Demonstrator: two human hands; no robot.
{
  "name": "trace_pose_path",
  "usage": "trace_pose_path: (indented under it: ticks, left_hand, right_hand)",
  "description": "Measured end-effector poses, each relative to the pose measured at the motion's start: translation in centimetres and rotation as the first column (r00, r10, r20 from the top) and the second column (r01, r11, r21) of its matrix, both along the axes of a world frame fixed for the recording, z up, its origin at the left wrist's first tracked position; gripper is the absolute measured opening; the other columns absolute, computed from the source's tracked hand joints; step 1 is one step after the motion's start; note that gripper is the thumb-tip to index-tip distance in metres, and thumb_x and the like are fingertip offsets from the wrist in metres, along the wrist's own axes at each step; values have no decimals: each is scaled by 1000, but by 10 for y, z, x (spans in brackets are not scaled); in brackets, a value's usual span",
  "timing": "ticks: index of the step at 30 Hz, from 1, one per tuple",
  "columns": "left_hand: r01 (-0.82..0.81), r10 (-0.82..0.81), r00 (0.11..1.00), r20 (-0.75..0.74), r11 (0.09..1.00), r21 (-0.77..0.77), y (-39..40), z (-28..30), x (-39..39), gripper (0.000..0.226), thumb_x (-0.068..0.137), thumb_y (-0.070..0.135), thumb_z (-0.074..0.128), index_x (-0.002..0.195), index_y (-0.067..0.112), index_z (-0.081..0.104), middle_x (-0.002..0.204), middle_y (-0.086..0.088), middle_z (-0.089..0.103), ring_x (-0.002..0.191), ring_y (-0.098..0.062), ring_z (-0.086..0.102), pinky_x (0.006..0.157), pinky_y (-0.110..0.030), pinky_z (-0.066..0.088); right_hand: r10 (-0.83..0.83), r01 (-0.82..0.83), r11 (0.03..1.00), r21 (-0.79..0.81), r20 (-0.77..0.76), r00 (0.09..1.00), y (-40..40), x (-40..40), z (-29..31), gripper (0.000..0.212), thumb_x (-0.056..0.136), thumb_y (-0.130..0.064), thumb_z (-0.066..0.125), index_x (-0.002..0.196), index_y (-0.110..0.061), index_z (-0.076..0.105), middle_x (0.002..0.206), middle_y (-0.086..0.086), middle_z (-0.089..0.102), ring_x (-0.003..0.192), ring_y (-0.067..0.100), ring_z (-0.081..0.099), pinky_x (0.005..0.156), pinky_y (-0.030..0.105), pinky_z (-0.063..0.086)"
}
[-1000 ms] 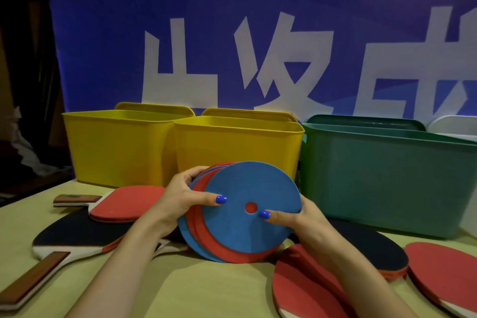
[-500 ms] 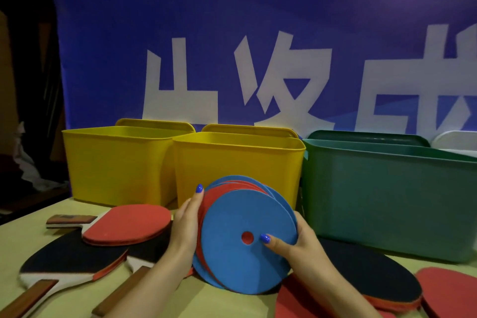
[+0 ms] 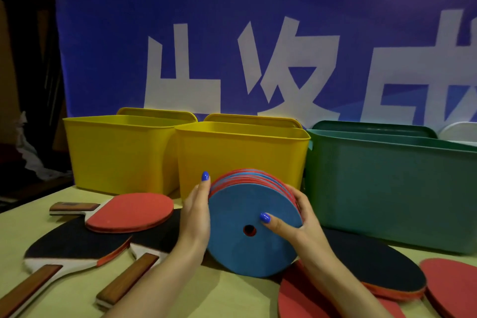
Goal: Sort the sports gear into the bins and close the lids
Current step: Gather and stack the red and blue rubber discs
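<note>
At the near edge of the table [image 3: 77,292], table tennis paddles lie scattered on both sides, wooden handles pointing at the camera on the left, red and black blades overlapping toward the near right corner. Just past them, mid-table, the stack of flat foam discs [image 3: 254,230] stands on edge, blue face toward the camera, red and blue rims fanned behind it. The left hand [image 3: 197,214] presses flat against the stack's left side with its fingers straight, while the right hand [image 3: 296,222] curls round the right rim, thumb laid on the blue face near the centre hole. So the discs are squeezed between two palms, not really gripped. My worry: that fan isn't squared up, so on a lift the back discs could slide out and drop onto the paddles. Right behind is the middle yellow bin [image 3: 242,160], with another yellow bin [image 3: 118,152] left of it and a green bin [image 3: 392,193] on the right, all open, lids propped behind them against the blue banner [image 3: 258,20]. The rims look high, so a low lift could clip one and spill the lot.
</note>
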State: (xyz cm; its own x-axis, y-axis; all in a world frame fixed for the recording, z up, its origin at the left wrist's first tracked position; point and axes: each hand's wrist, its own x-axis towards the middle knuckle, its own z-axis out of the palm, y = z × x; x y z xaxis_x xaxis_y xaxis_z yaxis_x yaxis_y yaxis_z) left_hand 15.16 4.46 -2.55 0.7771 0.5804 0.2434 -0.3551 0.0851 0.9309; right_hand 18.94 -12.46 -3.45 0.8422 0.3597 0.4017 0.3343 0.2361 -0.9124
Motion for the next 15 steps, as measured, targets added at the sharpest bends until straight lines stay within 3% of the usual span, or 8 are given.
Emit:
trace_pose_path:
  ticks: [2, 5, 7, 11, 15]
  left_hand:
    - [-4, 1, 1000, -30, 997, -77, 5, -1, 3, 71, 79, 70, 47, 115, 11, 62, 109, -14, 67, 101, -30, 64, 80, -41, 52]
    - [32, -42, 998, -54, 984, -178, 6, 0, 3, 49, 91, 51, 47, 92, 6, 67, 95, -18, 71, 87, -31, 66, 73, -39, 50]
    - [99, -113, 992, -53, 971, -215, 2, 0, 2, 42, 93, 44, 48, 97, 9, 71, 93, -14, 73, 89, -32, 68, 78, -41, 52]
    - [127, -135, 990, -31, 973, -195, -2, -1, 1, 39, 95, 35, 46, 112, 6, 66, 96, -14, 73, 92, -32, 67, 77, -41, 52]
    - [165, -165, 986, 12, 976, -140, -6, 0, -4, 40, 97, 36, 40, 110, 7, 64, 98, -16, 71, 91, -31, 66, 76, -41, 51]
  right_hand:
    - [-32, 32, 999, -1, 4, 999, 0, 0, 2, 90, 36, -48, 84, 118, -37, 50, 105, -12, 66, 92, 4, 66, 69, 22, 55]
    - [-27, 28, 1000, 5, -47, 999, -3, 2, 2, 98, 27, -54, 87, 117, -37, 52, 108, -9, 64, 96, 12, 66, 77, 33, 58]
    - [-6, 7, 1000, 12, -78, 997, -4, 2, 2, 90, 32, -45, 91, 114, -35, 55, 107, -6, 66, 95, 15, 67, 76, 36, 58]
    - [-20, 18, 996, -90, -16, 1000, -3, 0, 1, 68, 67, -21, 82, 120, -32, 42, 112, -8, 57, 101, 10, 59, 68, 20, 55]
    - [-59, 65, 988, -141, 46, 997, -4, -2, -4, 59, 77, -13, 73, 122, -27, 36, 115, -6, 54, 102, 5, 55, 67, 12, 52]
